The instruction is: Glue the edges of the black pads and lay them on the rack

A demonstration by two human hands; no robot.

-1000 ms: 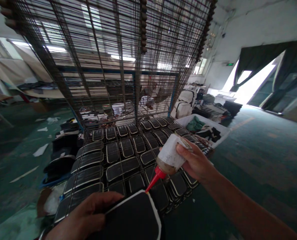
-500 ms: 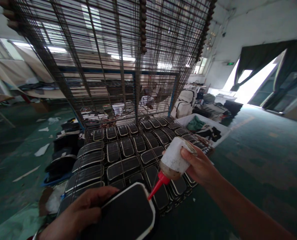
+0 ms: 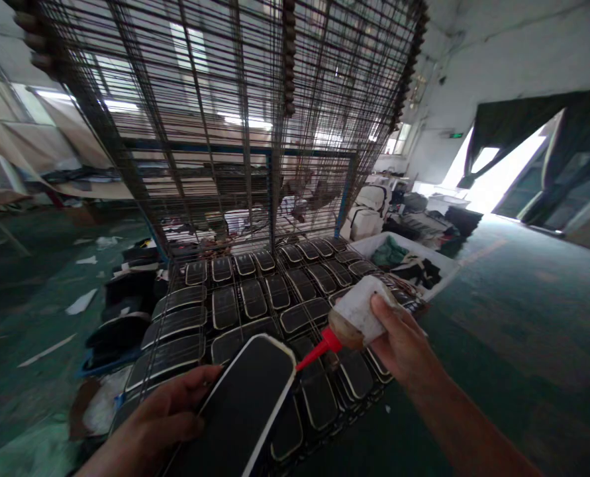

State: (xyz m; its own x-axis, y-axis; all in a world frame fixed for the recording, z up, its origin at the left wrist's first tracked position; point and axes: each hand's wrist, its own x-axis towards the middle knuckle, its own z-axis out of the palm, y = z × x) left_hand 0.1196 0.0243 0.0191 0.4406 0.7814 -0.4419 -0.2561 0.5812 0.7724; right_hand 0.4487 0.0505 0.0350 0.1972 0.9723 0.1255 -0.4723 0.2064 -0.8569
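Observation:
My left hand [image 3: 168, 417] grips a black panel [image 3: 242, 397] with rounded corners by its left edge. A whitish line runs along the panel's rim. In my right hand [image 3: 398, 338] is a white squeeze bottle [image 3: 361, 311], tilted down to the left, with brownish stains near its neck. The tip of its red nozzle [image 3: 319, 349] touches or nearly touches the panel's upper right rim. Behind them, rows of similar black panels [image 3: 252, 297] with pale edges lie on a wire rack [image 3: 205, 271].
Tall wire grids [image 3: 215, 86] stand up at the rack's back. To the right is a white bin [image 3: 446, 275] with cloth inside. Dark bags or cloth [image 3: 126, 318] are piled at left. Paper scraps [image 3: 81, 303] lie on the green floor. A dark curtain [image 3: 518, 132] hangs at a bright doorway.
The panel has turned and risen in my left hand, so its long right edge now shows. My right hand and the bottle have shifted slightly right, the nozzle higher and flatter.

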